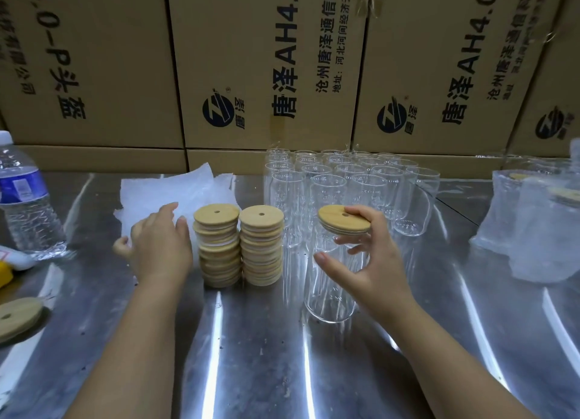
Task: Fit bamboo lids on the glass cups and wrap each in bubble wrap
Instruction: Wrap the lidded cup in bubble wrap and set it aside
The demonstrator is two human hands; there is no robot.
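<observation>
A clear glass cup [329, 293] stands upright on the steel table with a round bamboo lid [337, 219] on its rim. My right hand [373, 261] curls round the cup's upper part, fingers against the lid's edge. My left hand [158, 246] reaches onto the stack of white bubble wrap sheets [157, 195] and pinches a sheet at its near edge. Two stacks of bamboo lids [240, 246] stand between my hands. Several empty glass cups [345, 183] are grouped behind.
Wrapped cups [533, 230] stand at the right. A water bottle [25, 199] stands at the far left, a loose bamboo lid [17, 318] lies near the left edge. Cardboard boxes [266, 64] wall off the back. The steel table [251, 356] reflects light in front.
</observation>
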